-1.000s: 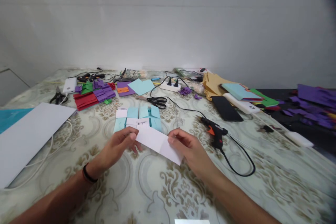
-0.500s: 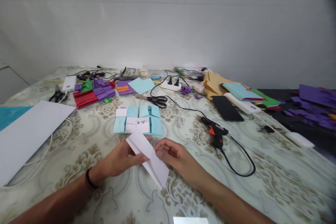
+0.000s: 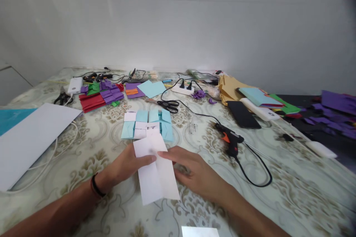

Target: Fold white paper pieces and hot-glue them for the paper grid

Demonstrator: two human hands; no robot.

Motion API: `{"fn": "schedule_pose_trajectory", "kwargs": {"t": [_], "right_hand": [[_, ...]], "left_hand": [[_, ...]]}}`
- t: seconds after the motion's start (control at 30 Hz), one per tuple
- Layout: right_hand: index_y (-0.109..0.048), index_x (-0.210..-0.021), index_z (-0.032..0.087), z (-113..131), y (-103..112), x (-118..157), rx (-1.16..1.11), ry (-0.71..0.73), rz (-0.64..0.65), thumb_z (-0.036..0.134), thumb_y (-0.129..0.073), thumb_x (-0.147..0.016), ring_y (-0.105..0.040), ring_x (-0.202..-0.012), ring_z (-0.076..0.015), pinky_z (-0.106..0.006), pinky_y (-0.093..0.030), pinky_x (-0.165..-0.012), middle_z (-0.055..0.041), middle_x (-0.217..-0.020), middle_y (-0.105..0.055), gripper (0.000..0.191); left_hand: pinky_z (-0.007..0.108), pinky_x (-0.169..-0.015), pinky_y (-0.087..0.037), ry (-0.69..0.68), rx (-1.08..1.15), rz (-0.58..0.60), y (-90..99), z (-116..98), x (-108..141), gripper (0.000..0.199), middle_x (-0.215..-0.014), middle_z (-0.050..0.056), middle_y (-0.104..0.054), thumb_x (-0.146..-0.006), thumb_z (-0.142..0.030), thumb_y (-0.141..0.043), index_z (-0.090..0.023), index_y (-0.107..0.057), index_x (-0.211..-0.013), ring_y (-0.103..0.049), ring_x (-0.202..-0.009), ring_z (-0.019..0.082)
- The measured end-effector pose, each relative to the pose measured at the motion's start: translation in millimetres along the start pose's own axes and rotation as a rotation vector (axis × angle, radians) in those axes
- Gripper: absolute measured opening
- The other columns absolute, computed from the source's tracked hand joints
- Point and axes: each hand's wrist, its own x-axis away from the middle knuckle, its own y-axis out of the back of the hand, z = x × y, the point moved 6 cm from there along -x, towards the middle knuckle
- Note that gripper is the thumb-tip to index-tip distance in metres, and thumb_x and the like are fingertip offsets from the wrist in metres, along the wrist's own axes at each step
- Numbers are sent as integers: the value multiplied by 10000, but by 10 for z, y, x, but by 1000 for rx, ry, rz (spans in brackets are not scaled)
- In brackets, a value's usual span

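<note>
A white sheet of paper (image 3: pixel 151 185), creased down its middle, is held above the patterned tablecloth. My left hand (image 3: pixel 129 163) grips its left side, thumb on top and fingers hidden underneath. On the right half, my right hand (image 3: pixel 189 163) pinches the paper, index finger on the upper face and the others behind. Just beyond the sheet lie folded light-blue and white paper pieces (image 3: pixel 141 116), partly covered by the sheet's top end. Another white paper (image 3: pixel 200 232) shows at the bottom edge of the view.
A glue gun (image 3: pixel 230 139) with its cord lies to the right, near a black phone (image 3: pixel 243 114). Black scissors (image 3: pixel 169 106), a power strip (image 3: pixel 183 89) and red folded strips (image 3: pixel 91 102) sit farther back. A large white board (image 3: pixel 36 144) occupies the left.
The folded white sheet has been opened out along its crease, and both halves now face up. My right index finger has moved onto its upper face. The view has shifted slightly.
</note>
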Motion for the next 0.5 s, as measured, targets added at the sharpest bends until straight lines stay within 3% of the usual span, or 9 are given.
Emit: {"fn": "schedule_pose_trajectory", "kwargs": {"t": [0.1, 0.2, 0.33, 0.5], "right_hand": [[-756, -1273, 283, -26, -80, 17, -25, 31, 56, 140, -657, -966, -719, -1033, -192, -279, -572, -837, -91, -1202, -711, 353], [-793, -1168, 237, -38, -85, 14, -121, 22, 30, 145, -680, -956, -728, -1053, -200, -266, -571, -815, -112, -1245, -707, 258], [-816, -1003, 225, -38, -5, -15, -165, -45, -51, 234, -721, -947, -721, -940, -187, -263, -555, -786, -76, -1077, -743, 111], [-809, -910, 203, -89, 46, -45, -180, -199, -121, 312, -697, -959, -716, -961, -209, -292, -542, -842, -69, -1105, -775, 164]], "left_hand": [[336, -801, -582, 9, 17, 33, -32, -2, 5, 391, -1118, 92, -791, -908, -409, -742, -138, -729, -1189, -712, -973, 277], [324, -753, -568, 50, 60, 31, -31, -16, 28, 404, -1054, 89, -791, -906, -466, -738, -135, -754, -1137, -698, -902, 255], [312, -754, -527, 53, 87, 41, -8, -33, 55, 407, -961, 59, -767, -923, -527, -708, -162, -781, -1087, -647, -840, 215], [286, -721, -482, -63, 50, 47, 14, -106, 48, 448, -890, 45, -704, -946, -601, -647, -168, -763, -930, -595, -831, 195]]}}
